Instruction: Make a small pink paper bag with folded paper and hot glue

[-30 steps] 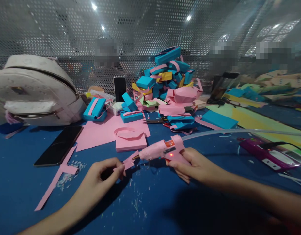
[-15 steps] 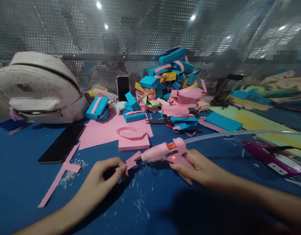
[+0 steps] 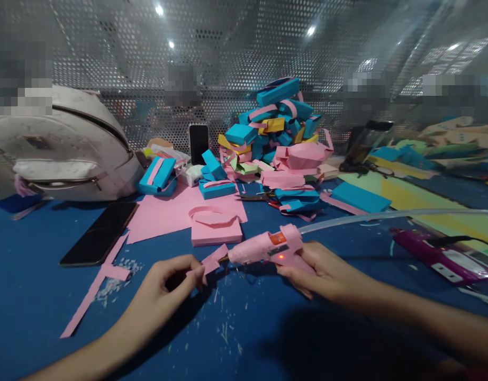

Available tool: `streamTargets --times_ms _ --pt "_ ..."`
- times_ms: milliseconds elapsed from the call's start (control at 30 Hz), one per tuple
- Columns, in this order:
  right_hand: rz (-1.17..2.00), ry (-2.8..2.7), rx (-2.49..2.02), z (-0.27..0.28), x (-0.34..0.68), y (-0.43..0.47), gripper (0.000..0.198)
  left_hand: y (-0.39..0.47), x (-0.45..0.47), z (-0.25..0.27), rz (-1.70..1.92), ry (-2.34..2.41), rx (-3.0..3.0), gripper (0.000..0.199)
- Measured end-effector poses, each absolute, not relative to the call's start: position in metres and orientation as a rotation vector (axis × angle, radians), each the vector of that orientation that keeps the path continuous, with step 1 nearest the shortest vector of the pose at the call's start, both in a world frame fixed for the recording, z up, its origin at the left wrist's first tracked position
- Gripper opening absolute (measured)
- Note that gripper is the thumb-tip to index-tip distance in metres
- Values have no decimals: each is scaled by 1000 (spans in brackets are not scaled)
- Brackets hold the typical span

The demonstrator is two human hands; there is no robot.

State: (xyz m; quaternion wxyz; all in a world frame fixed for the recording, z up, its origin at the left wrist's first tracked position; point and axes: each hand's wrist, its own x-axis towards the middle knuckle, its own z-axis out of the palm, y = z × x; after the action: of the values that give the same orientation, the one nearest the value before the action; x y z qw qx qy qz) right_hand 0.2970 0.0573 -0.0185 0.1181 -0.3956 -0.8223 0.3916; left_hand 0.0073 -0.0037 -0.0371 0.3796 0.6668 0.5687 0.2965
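My left hand (image 3: 174,278) pinches a small folded piece of pink paper (image 3: 215,258) between thumb and fingers. My right hand (image 3: 321,272) is wrapped round the handle of a pink glue gun (image 3: 263,246), whose red light glows. The gun's nozzle points left and meets the pink paper, or nearly so; I cannot tell if they touch. A long clear glue stick (image 3: 359,216) runs out of the gun's back to the right. Just beyond the gun lies a pink paper box with a looped strip handle (image 3: 216,233).
Pink paper strips (image 3: 89,296) and a black phone (image 3: 99,233) lie at left, before a white backpack (image 3: 65,148). Blue, pink and yellow paper boxes (image 3: 276,127) are heaped at the back. Scissors (image 3: 255,197) lie before the heap. A purple power strip (image 3: 438,256) sits at right.
Both hands, the paper and the glue gun hold almost the same places. The whole view has shifted very slightly.
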Motion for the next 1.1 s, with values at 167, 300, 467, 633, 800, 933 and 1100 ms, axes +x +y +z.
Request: streamTargets --times_ms 167,300,467,633,800,933,1100 --pt "1122 -2407 -1170 -17 296 57 45 -2 8 -38 763 1454 1698 37" --pt "1123 -2422 -1191 -20 298 58 44 -2 7 -38 771 1456 1695 37" --pt "1084 -2423 -1237 -19 298 58 45 -2 6 -38 765 1460 1695 37" --pt "1125 -2426 -1181 -17 296 57 42 -1 6 -37 761 1472 1680 37" --pt "1184 -2412 -1145 -20 297 56 41 -1 8 -36 755 1468 1658 36" --pt "1273 -2361 -1115 -23 297 55 46 -2 9 -34 732 1460 1677 37" --pt "1237 -2274 -1169 -22 294 56 51 -3 8 -34 746 1448 1705 38"
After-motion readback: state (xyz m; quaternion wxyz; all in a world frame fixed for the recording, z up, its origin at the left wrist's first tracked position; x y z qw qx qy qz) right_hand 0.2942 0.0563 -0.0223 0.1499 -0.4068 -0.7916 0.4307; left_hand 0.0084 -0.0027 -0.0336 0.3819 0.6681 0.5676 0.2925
